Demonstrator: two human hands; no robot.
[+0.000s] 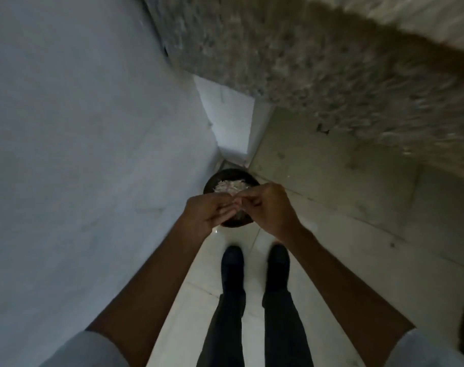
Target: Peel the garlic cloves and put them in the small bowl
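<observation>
A blurred pale bit (238, 204) is pinched between left hand (209, 211) and right hand (268, 207) over the bin (211, 181) at 12 o'clock; skin should be dropped straight in.

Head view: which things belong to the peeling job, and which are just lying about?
Job: left hand, right hand, pale bit between their fingers, dark bin of peelings.
Lying about: granite counter, wall, shoes, floor.
</observation>
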